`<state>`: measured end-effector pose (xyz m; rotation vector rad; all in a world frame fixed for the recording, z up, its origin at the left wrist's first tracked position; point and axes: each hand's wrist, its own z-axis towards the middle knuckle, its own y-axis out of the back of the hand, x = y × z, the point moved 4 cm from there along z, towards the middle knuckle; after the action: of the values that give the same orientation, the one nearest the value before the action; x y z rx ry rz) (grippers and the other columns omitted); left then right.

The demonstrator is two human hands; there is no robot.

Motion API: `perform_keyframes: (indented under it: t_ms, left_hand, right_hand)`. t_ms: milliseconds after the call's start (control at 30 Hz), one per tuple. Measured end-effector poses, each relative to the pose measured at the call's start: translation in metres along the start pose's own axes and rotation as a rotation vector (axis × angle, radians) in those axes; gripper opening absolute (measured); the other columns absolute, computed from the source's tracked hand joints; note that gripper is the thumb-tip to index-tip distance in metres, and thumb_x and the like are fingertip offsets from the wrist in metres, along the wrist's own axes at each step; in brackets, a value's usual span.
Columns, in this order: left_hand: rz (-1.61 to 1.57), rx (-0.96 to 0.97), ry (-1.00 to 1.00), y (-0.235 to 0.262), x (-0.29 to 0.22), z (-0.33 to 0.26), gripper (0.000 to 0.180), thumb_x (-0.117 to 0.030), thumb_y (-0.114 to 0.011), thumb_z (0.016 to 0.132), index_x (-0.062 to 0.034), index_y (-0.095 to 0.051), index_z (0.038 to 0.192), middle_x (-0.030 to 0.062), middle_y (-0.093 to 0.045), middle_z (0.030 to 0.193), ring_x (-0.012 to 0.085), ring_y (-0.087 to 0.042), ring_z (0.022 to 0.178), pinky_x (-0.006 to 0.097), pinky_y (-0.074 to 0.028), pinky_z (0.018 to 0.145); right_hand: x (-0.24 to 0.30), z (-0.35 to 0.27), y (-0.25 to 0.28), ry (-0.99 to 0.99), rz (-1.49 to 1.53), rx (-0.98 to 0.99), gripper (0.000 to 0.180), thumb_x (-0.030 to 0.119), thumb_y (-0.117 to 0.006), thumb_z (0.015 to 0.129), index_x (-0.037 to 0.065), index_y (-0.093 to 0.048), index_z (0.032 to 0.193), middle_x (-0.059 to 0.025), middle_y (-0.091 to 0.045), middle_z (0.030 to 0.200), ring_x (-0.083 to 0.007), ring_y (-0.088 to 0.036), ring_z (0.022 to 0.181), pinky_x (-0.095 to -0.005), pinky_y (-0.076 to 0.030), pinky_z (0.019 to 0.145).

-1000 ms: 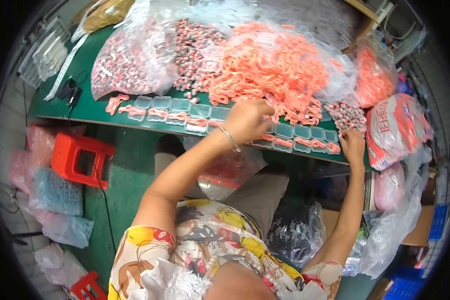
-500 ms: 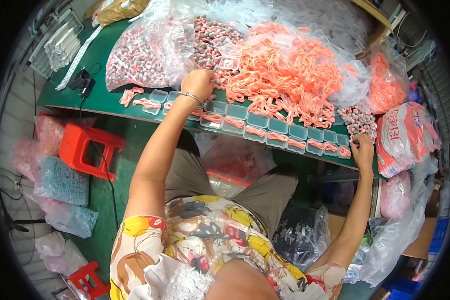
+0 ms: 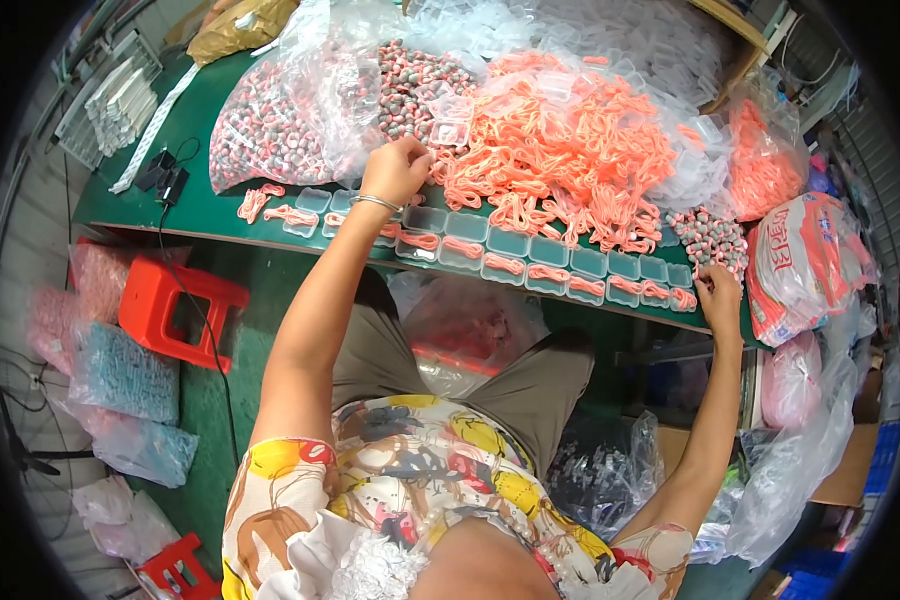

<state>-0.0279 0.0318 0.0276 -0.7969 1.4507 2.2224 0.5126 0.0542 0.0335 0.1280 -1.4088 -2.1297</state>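
Along the table's near edge runs a row of small open clear plastic boxes (image 3: 508, 243), most holding a bundle of coral cord (image 3: 504, 264). My left hand (image 3: 394, 172) is over the left part of this row, its fingers closed beside the heap of small pink-and-grey pieces (image 3: 416, 88). Whatever is in those fingers is hidden. At the row's right end, my right hand (image 3: 718, 298) has its fingertips pinched together beside the last box. Just beyond it lies a smaller pile of pink-and-grey pieces (image 3: 708, 238). What this pinch holds is too small to make out.
A big heap of coral cords (image 3: 570, 140) covers the middle of the green table (image 3: 120, 205). Behind it are many clear boxes (image 3: 610, 35). A clear bag of pieces (image 3: 270, 125) lies at left. A printed sack (image 3: 805, 265) stands right. Red stool (image 3: 175, 310) on the floor.
My left hand is slightly lower, still near the heap. My right hand has shifted slightly left and down, to the last box. The whole view has moved a little.
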Motion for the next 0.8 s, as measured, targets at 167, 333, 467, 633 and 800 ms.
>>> perform_keyframes:
  t_ms: [167,333,467,633,800]
  left_hand:
    - [-0.784,0.190,0.068,-0.008,-0.047,-0.019,0.014,-0.010,-0.063,0.086,-0.0028,-0.066,0.098,0.0026,-0.066,0.082,0.0088,-0.058,0.067,0.023,-0.048,0.061]
    - [-1.007,0.406,0.092,-0.032,-0.099,-0.054,0.014,-0.006,-0.066,0.085,-0.0047,-0.066,0.099,0.0010,-0.066,0.083,0.0067,-0.055,0.066,0.020,-0.042,0.057]
    - [-0.999,0.521,-0.020,-0.078,-0.160,-0.082,0.009,-0.008,-0.068,0.087,-0.0023,-0.064,0.093,-0.0005,-0.064,0.080,0.0063,-0.059,0.069,0.022,-0.048,0.060]
    - [-0.542,0.390,-0.447,-0.131,-0.227,-0.103,0.012,-0.017,-0.073,0.079,-0.0053,-0.070,0.083,0.0082,-0.065,0.078,0.0186,-0.064,0.065,0.032,-0.050,0.059]
    - [-0.317,0.143,-0.738,-0.165,-0.248,-0.108,0.007,-0.016,-0.074,0.072,-0.0097,-0.071,0.075,0.0063,-0.065,0.077,0.0229,-0.063,0.068,0.037,-0.047,0.060]
  right_hand:
    - [-0.015,-0.007,-0.004,-0.010,-0.050,-0.059,0.012,0.004,-0.070,0.072,0.002,-0.065,0.083,-0.0143,-0.065,0.077,-0.0301,-0.063,0.072,-0.0385,-0.048,0.064]
    - [-0.010,0.000,-0.009,-0.014,0.018,-0.117,0.008,0.006,-0.068,0.073,0.004,-0.066,0.082,-0.0124,-0.066,0.077,-0.0286,-0.063,0.069,-0.0382,-0.049,0.064]
    - [0.020,-0.010,0.010,-0.100,0.176,-0.210,0.010,0.003,-0.068,0.071,0.004,-0.066,0.081,-0.0101,-0.063,0.075,-0.0260,-0.060,0.064,-0.0358,-0.047,0.061]
    - [0.073,-0.030,0.018,0.044,0.183,-0.148,0.011,0.005,-0.069,0.072,0.009,-0.066,0.081,-0.0046,-0.064,0.079,-0.0231,-0.060,0.074,-0.0355,-0.042,0.072]
    - [0.085,-0.033,0.002,0.089,0.115,-0.096,0.017,0.007,-0.070,0.072,0.012,-0.066,0.088,-0.0034,-0.064,0.087,-0.0238,-0.058,0.086,-0.0373,-0.038,0.082]
